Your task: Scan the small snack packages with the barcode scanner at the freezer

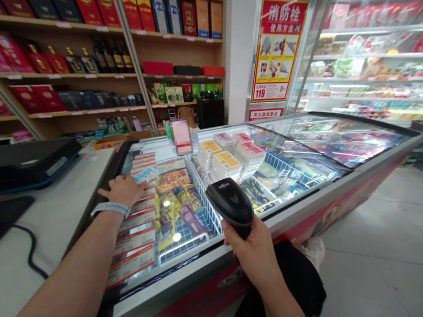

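My right hand [254, 252] is wrapped round the handle of a black barcode scanner [231, 203], whose head is raised over the near edge of a glass-topped chest freezer [301, 203]. My left hand [124, 190], with a pale watch band at the wrist, rests palm down on the freezer's left side with its fingers spread. Beside its thumb side lies a small blue-and-white card or packet [145, 174]; I cannot tell whether the thumb presses on it. Red-and-white price labels [134, 241] line the glass under and below that hand. White packs with yellow and red tops [227, 160] stand stacked beyond the scanner.
At left, a white counter [10, 278] carries a black device [17, 161] and a cable. Shelves of boxes and bottles [112, 56] stand behind the freezer. A red-and-yellow poster [278, 48] hangs on the wall. A lit display fridge [383, 58] stands at right, above the tiled floor [400, 252].
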`<state>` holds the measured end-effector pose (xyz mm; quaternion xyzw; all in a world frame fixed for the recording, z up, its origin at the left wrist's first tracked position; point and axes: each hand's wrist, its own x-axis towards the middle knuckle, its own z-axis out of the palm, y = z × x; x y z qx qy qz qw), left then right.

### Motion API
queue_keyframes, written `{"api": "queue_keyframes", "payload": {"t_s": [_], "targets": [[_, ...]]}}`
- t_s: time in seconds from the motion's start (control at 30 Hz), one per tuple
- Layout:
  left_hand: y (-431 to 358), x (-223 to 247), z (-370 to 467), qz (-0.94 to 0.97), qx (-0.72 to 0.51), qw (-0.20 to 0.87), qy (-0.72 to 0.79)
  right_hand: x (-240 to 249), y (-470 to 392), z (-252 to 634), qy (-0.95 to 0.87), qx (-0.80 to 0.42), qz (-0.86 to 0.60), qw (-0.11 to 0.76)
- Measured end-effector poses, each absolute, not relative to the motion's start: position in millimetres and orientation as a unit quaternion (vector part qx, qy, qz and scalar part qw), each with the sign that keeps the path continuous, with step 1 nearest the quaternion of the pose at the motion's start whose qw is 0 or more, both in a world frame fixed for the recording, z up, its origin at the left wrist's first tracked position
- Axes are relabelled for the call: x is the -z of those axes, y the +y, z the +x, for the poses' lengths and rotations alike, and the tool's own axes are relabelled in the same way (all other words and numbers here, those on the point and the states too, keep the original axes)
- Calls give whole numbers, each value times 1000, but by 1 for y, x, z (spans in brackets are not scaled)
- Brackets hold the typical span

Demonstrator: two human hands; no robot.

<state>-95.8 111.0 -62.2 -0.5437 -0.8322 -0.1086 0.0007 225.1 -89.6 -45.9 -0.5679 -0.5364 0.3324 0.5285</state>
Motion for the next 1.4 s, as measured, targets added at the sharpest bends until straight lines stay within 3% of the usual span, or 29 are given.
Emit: {"api": "queue_keyframes", "payload": {"t_s": [0.73, 1.4], "targets": [[107, 65, -95, -602, 173, -15, -779, 47, -91, 235, -523, -330, -557, 555], [101, 45, -67, -610, 209, 63, -762, 42, -90, 240, -527, -312, -565, 552]]}}
